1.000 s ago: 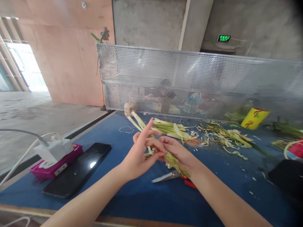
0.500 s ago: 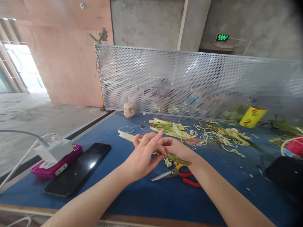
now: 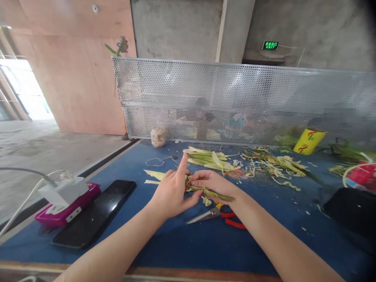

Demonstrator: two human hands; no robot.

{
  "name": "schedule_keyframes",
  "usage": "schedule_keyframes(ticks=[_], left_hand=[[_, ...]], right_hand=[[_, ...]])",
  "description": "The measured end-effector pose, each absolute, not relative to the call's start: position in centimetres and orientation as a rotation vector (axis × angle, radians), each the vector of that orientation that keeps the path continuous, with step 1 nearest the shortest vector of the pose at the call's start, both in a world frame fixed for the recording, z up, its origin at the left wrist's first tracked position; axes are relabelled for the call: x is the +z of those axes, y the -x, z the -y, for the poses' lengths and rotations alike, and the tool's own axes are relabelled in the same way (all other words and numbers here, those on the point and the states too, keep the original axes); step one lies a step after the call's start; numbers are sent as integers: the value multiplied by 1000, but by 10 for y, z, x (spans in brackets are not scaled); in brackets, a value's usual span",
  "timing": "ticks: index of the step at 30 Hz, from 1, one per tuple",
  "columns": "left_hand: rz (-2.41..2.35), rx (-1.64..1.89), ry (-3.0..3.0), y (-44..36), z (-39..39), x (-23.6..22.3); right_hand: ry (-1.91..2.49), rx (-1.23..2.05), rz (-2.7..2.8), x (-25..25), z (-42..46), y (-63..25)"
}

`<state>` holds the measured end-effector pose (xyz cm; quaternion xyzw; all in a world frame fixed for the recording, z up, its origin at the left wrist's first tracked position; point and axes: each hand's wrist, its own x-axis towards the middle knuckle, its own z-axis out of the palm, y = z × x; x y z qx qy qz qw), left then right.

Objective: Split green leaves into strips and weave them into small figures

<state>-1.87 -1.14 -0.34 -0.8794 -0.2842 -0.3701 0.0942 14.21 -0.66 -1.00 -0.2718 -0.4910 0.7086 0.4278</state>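
A bundle of pale green leaf strips [image 3: 216, 193] lies across both my hands. Its light, broad ends stick out to the left, and the greener, narrow end runs along my right wrist. My left hand [image 3: 170, 195] has its index finger raised and its thumb apart, with the other fingers curled about the strips. Fingers and thumb of my right hand [image 3: 219, 184] pinch the strips beside it. Where the hands meet, the fingers hide part of the bundle. Below them lie scissors [image 3: 210, 214] with red handles, blades pointing left, close to a small pale scrap [image 3: 206, 201].
Loose leaf strips [image 3: 205, 158] and tangled trimmings [image 3: 276, 166] lie behind my hands. A pale roll [image 3: 158, 137], yellow tube [image 3: 310, 141] and perforated metal screen [image 3: 235, 102] stand at the back. Left are a phone [image 3: 95, 213] and purple power strip [image 3: 69, 207]; right, a black object [image 3: 351, 211].
The strips' pale ends have swung down and left, away from the roll. My left index finger has lifted upright after lying over toward my right hand. The view has shifted slightly.
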Motion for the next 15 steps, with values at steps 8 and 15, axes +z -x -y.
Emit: schedule_keyframes(ticks=[8, 15], left_hand=[[1048, -1038, 2694, 17, 17, -3], [1199, -1248, 2743, 20, 21, 4]], right_hand=[[922, 1831, 1285, -5, 7, -147], [794, 1595, 1444, 7, 7, -159]])
